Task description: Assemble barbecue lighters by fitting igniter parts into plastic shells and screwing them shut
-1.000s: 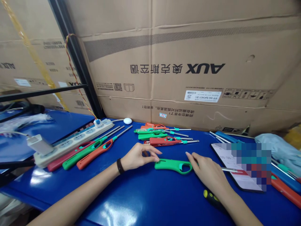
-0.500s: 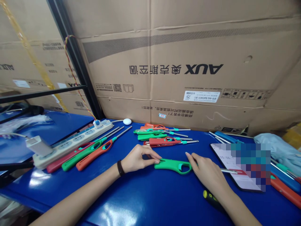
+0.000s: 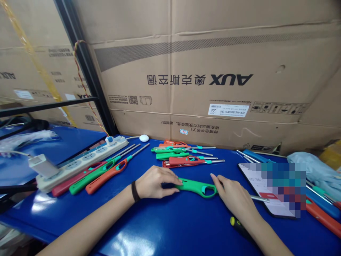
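A green long-nosed lighter [image 3: 198, 187] lies flat on the blue table [image 3: 165, 224] between my hands, metal tube pointing right. My left hand [image 3: 156, 183], with a black band on its wrist, pinches the lighter's butt end with thumb and fingers. My right hand [image 3: 234, 197] lies over the trigger end and the start of the tube, fingers curled on it. A black and yellow screwdriver [image 3: 238, 225] lies under my right wrist.
Several more lighters lie behind in a pile [image 3: 183, 154], three more at the left [image 3: 98, 172] beside a white power strip [image 3: 80, 161]. A phone [image 3: 271, 190] and further lighters [image 3: 322, 213] sit at the right. Large cardboard boxes [image 3: 213, 78] wall off the table's back.
My left hand has slid a little to the right and lowered, its fingers closing over the lighter's butt end. The right hand and the lighter have barely moved.
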Action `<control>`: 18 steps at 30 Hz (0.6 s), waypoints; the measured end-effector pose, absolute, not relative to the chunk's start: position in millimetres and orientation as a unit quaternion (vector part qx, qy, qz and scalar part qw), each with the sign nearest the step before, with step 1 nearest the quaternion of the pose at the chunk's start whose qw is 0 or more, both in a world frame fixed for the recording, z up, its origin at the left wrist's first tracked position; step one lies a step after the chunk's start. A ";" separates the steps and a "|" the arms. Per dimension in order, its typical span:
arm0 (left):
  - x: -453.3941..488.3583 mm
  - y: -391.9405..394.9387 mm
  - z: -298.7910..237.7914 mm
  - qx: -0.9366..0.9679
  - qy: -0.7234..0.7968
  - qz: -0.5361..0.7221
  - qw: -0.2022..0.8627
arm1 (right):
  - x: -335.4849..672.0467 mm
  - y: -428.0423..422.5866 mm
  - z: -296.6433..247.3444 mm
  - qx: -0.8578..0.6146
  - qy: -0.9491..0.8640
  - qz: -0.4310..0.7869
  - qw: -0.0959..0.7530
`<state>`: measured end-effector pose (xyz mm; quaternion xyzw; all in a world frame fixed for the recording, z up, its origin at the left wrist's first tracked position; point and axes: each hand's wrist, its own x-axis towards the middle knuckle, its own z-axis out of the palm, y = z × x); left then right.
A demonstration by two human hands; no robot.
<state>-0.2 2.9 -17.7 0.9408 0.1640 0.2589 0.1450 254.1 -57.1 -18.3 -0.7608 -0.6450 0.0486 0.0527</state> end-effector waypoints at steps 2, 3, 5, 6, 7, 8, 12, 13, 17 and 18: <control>-1.5 4.4 -17.7 0.941 0.168 0.259 0.135 | 254.0 -56.6 -19.6 -0.758 -0.648 0.046 0.057; -2.3 5.4 -17.6 0.942 0.170 0.258 0.130 | 254.0 -56.6 -20.1 -0.757 -0.649 0.045 0.060; -3.9 7.1 -17.5 0.943 0.175 0.255 0.122 | 254.4 -57.0 -21.4 -0.755 -0.650 0.044 0.067; -4.5 7.7 -17.4 0.943 0.178 0.253 0.120 | 254.9 -57.2 -22.5 -0.754 -0.651 0.044 0.072; -4.8 8.1 -17.4 0.944 0.180 0.250 0.120 | 255.5 -57.2 -24.2 -0.752 -0.653 0.044 0.080; -4.9 8.2 -17.3 0.944 0.182 0.247 0.123 | 256.3 -56.9 -26.4 -0.749 -0.654 0.047 0.091; -4.7 8.4 -17.2 0.945 0.184 0.242 0.126 | 259.3 -52.5 -34.4 -0.717 -0.667 0.067 0.191; -5.0 8.8 -17.4 0.945 0.185 0.242 0.120 | 259.8 -51.5 -33.7 -0.702 -0.672 0.071 0.226; -9.4 13.3 -20.0 0.948 0.190 0.237 0.099 | 266.9 -61.2 -14.9 -0.661 -0.685 0.091 0.292; -10.9 14.9 -21.2 0.947 0.194 0.238 0.096 | 272.0 -68.9 -9.5 -0.660 -0.689 0.105 0.280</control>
